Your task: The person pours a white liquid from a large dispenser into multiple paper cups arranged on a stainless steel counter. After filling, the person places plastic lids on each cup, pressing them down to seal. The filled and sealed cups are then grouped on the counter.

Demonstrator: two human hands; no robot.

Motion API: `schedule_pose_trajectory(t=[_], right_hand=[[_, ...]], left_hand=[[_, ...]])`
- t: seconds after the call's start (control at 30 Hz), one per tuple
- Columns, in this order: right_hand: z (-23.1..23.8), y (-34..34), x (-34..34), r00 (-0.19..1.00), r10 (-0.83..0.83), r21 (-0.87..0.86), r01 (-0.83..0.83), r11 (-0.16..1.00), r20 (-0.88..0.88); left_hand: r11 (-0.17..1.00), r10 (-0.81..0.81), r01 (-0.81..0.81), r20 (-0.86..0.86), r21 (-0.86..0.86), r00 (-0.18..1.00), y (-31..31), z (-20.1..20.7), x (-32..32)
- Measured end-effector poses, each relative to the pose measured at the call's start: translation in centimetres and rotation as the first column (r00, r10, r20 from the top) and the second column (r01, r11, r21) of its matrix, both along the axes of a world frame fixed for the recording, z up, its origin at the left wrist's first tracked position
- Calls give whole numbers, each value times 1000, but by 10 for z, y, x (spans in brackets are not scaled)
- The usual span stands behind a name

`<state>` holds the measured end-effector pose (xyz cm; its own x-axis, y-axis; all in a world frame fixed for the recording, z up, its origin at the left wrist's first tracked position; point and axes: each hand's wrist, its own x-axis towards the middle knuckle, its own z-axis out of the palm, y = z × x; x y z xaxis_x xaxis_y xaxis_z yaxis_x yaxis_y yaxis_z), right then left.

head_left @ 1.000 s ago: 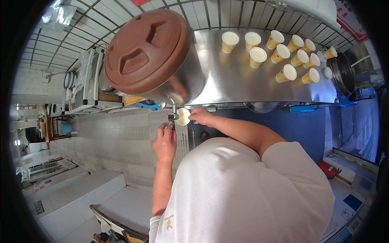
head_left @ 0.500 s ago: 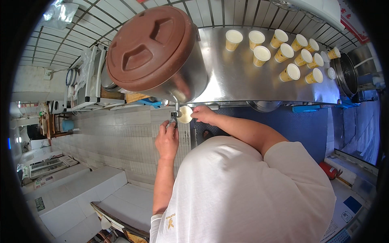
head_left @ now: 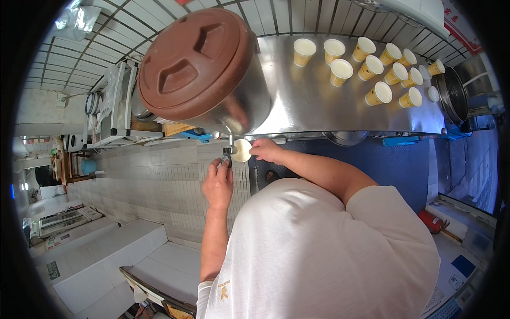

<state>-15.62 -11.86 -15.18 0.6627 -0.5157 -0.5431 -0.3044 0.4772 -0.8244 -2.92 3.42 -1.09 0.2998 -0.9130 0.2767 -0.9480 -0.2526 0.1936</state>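
A large steel drink dispenser [head_left: 245, 101] with a brown lid [head_left: 194, 61] stands at the counter's front edge. My left hand [head_left: 218, 181] grips the black handle of its tap [head_left: 227, 151], fingers closed around it. Under the spout, a paper cup [head_left: 243, 151] is held at its right side by my right hand [head_left: 267, 150], thumb and fingers pinching the rim area. Pale liquid appears inside this cup; how full it is I cannot tell. Several yellow-and-white paper cups [head_left: 341, 72] filled with a whitish drink stand upright on the right half of the counter.
The steel counter [head_left: 313, 109] runs along the tiled wall. A dark round pan [head_left: 453, 95] sits at its right end, beside white lids [head_left: 433, 94]. Below the counter edge is a round metal vessel [head_left: 346, 138]. A red fire extinguisher [head_left: 431, 220] lies at the right.
The view has shifted very slightly. Both hands keep their places, the left on the tap handle and the right on the cup.
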Motion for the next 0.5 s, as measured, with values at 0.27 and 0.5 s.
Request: schedule_pose_trajectory(t=[0.27,0.5], right_hand=[[2,1,-1,1000,6,-9,-6,1000,3],[-3,3,-1,1000,9,-17,-9,1000,-7]], left_hand=[[1000,-22,22,17,4,1000,0,4,1],[998,-41,43,42,-44,998,-3,13,2]])
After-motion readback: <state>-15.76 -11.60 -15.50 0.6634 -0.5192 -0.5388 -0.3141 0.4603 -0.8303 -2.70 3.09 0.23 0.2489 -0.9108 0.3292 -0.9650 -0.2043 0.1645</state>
